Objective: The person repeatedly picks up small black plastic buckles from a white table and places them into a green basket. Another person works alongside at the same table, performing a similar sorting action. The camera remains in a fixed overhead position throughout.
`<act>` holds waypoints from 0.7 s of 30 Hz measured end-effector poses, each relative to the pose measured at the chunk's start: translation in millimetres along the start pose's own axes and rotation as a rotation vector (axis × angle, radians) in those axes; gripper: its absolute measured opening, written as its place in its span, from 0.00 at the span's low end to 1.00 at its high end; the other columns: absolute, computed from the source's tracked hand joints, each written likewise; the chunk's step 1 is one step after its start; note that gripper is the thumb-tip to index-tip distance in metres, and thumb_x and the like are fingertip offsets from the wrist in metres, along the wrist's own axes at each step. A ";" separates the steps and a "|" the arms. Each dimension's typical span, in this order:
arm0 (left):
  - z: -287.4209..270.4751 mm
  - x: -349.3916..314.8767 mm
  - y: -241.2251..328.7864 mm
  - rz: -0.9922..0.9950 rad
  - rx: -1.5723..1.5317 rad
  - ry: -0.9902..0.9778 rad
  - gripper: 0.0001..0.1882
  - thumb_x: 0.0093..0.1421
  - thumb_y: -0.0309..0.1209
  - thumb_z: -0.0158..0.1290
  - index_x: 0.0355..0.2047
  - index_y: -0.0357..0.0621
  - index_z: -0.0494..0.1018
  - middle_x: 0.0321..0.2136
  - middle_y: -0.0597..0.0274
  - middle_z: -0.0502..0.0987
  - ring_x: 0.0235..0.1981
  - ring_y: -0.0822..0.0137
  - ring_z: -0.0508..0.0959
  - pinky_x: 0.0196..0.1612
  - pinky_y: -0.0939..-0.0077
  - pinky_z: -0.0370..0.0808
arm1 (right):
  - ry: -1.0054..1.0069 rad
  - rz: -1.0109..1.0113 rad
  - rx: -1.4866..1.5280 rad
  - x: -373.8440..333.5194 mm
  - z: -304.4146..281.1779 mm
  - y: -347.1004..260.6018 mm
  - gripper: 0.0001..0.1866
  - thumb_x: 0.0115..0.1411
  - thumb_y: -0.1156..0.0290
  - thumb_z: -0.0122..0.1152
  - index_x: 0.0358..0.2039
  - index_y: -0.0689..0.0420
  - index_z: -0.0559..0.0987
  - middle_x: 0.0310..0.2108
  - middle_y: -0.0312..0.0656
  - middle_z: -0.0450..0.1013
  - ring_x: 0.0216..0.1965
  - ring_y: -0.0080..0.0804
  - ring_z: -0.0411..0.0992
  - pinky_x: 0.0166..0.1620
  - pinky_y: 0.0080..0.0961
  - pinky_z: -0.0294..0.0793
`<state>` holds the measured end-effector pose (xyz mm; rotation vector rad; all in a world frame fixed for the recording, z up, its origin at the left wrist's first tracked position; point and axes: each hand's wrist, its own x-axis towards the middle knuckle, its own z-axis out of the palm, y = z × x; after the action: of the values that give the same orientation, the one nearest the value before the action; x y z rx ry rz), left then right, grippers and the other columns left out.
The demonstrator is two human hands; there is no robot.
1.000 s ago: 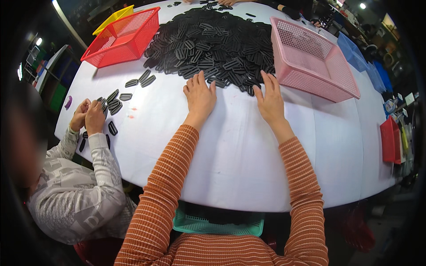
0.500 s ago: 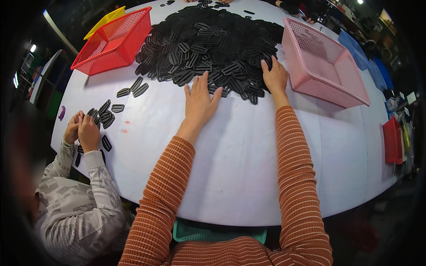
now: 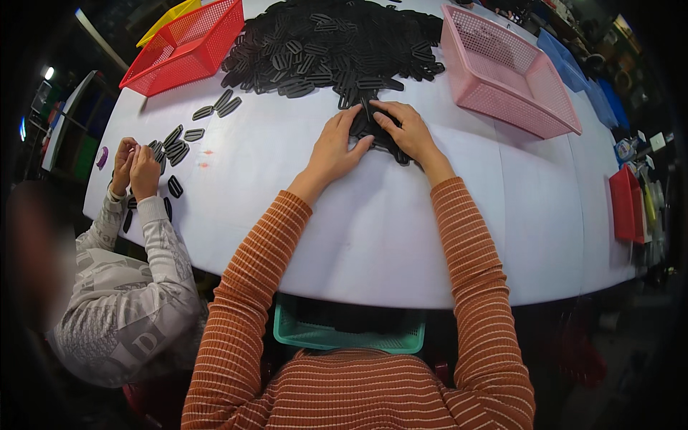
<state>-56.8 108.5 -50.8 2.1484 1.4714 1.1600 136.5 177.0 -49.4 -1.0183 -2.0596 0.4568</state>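
Observation:
Between my two hands lies a bunch of black plastic slide buckles (image 3: 383, 140), flat oval pieces with slots. My left hand (image 3: 334, 150) cups the bunch from the left, thumb spread toward it. From the right, my right hand (image 3: 410, 133) curls over the same buckles, its fingers partly covering them. The bunch rests on the white tabletop (image 3: 373, 236) and still touches the near edge of a large heap of like buckles (image 3: 301, 46). How many pieces are under my fingers is hidden.
A red mesh basket (image 3: 143, 80) and a yellow basket (image 3: 161, 21) stand at far left, a pink basket (image 3: 512, 115) at right. A co-worker's hands (image 3: 136, 168) are at left beside loose buckles (image 3: 174, 147). A green basket (image 3: 344, 340) sits below the table's near edge.
My right hand has moved left and nearer, and my hands have come together around a bunch of buckles drawn from the heap. The view has tilted down slightly.

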 end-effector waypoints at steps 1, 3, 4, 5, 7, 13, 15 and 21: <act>-1.4 -13.4 2.0 0.000 -0.052 -0.002 0.34 0.62 0.37 0.58 0.64 0.40 0.61 0.58 0.43 0.70 0.60 0.47 0.69 0.62 0.59 0.67 | -0.031 -0.008 0.026 -10.9 -1.1 -10.2 0.20 0.65 0.53 0.58 0.52 0.48 0.82 0.52 0.40 0.77 0.57 0.40 0.69 0.62 0.37 0.62; -9.3 -40.4 15.2 -0.040 -0.138 -0.038 0.32 0.61 0.33 0.59 0.63 0.40 0.63 0.57 0.43 0.70 0.60 0.47 0.70 0.62 0.59 0.67 | -0.147 -0.041 0.014 -29.9 -12.8 -28.3 0.18 0.63 0.59 0.62 0.51 0.51 0.82 0.52 0.41 0.76 0.59 0.41 0.68 0.64 0.37 0.62; -12.0 -53.3 24.1 -0.060 -0.187 -0.057 0.31 0.60 0.31 0.59 0.63 0.40 0.63 0.57 0.43 0.70 0.59 0.47 0.70 0.62 0.59 0.67 | -0.170 -0.083 -0.021 -40.7 -17.4 -33.4 0.18 0.62 0.60 0.62 0.51 0.51 0.82 0.51 0.41 0.77 0.59 0.41 0.67 0.64 0.38 0.62; -14.6 -65.4 31.6 -0.089 -0.227 -0.066 0.30 0.60 0.29 0.58 0.62 0.40 0.64 0.56 0.44 0.72 0.59 0.48 0.71 0.63 0.59 0.67 | -0.194 -0.127 -0.055 -49.5 -21.7 -37.1 0.18 0.62 0.61 0.63 0.50 0.51 0.82 0.50 0.40 0.77 0.59 0.40 0.67 0.64 0.38 0.61; -21.3 -92.0 43.4 -0.157 -0.292 -0.077 0.28 0.61 0.24 0.57 0.61 0.41 0.67 0.54 0.47 0.75 0.58 0.50 0.74 0.64 0.60 0.65 | -0.226 -0.169 -0.077 -66.4 -26.6 -40.0 0.17 0.58 0.61 0.66 0.48 0.49 0.84 0.50 0.38 0.77 0.59 0.40 0.67 0.65 0.40 0.60; -42.4 -155.4 60.7 0.001 0.037 -0.115 0.22 0.59 0.19 0.57 0.54 0.44 0.75 0.52 0.50 0.77 0.62 0.53 0.72 0.69 0.55 0.59 | -0.257 -0.177 -0.205 -107.7 -51.2 -39.5 0.13 0.57 0.60 0.67 0.44 0.43 0.85 0.53 0.35 0.74 0.64 0.41 0.63 0.68 0.61 0.47; -50.7 -166.4 62.2 0.003 0.081 -0.046 0.20 0.57 0.18 0.58 0.51 0.43 0.77 0.49 0.52 0.78 0.58 0.54 0.75 0.66 0.57 0.62 | -0.217 -0.135 -0.349 -119.9 -63.7 -37.0 0.13 0.57 0.61 0.67 0.44 0.42 0.85 0.54 0.35 0.74 0.65 0.41 0.63 0.68 0.64 0.46; -60.7 -186.4 67.9 -0.022 0.228 0.080 0.18 0.51 0.20 0.63 0.44 0.44 0.81 0.41 0.60 0.80 0.40 0.59 0.75 0.49 0.63 0.70 | -0.146 -0.167 -0.521 -166.6 -51.9 -100.9 0.16 0.55 0.65 0.69 0.46 0.48 0.83 0.54 0.34 0.74 0.63 0.38 0.65 0.69 0.60 0.47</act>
<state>-87.2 -96.7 -54.0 2.2475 1.7337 1.1302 188.0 -17.4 -36.7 -1.1151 -2.4382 -0.1070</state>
